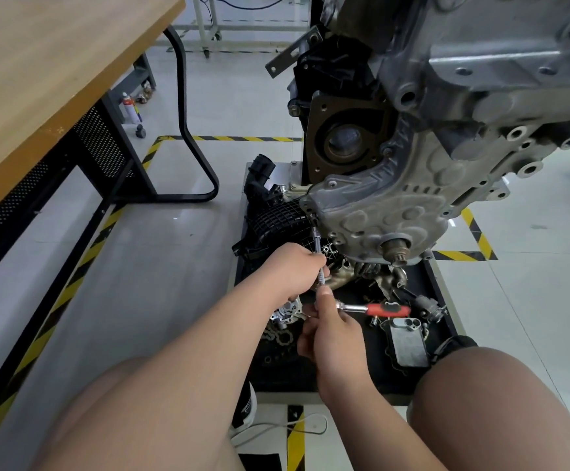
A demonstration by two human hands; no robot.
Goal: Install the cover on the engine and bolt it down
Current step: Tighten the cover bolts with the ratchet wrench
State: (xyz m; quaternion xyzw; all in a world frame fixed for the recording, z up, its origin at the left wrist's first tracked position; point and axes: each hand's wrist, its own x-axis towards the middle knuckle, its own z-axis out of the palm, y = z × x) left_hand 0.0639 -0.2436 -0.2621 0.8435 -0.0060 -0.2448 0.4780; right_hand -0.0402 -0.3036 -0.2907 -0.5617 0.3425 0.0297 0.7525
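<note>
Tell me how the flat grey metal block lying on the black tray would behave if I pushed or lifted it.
The flat grey metal block looks like solid metal, so it is probably stiff and heavy for its size. Since it lies flat on the black tray, it would likely slide rather than roll or tip.

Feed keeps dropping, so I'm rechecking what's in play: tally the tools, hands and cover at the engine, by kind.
Red-handled ratchet wrench: 1
Knurled steel extension bar: 1
Cast grey metal engine cover: 1
Hands, left hand and right hand: 2
Total: 5
</note>
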